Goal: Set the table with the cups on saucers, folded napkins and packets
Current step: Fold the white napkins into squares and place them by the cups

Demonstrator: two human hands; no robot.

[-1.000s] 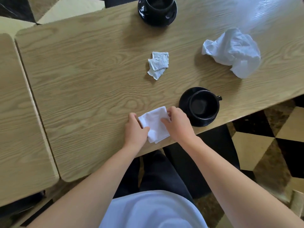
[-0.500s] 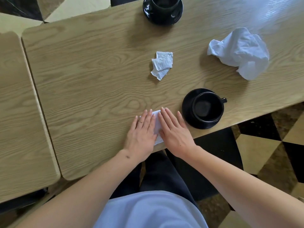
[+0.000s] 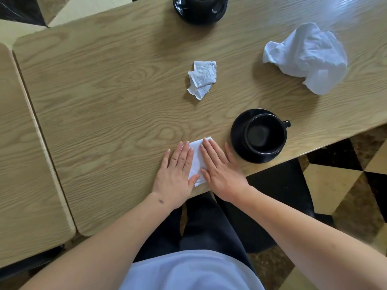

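Both palms flat on the folded napkin

The left hand (image 3: 178, 170) and right hand (image 3: 219, 167) press, fingers straight, on the folded napkin (image 3: 196, 162) at the table (image 3: 104, 101) edge, beside the cup (image 3: 265, 133) on its saucer (image 3: 238, 139). Packets (image 3: 202, 78) lie mid-table, a crumpled napkin (image 3: 307, 57) farther right.

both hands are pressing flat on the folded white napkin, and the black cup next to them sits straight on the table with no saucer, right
Not quite. In the head view the black cup stands on a black saucer. The left hand and right hand do press flat on the folded white napkin.
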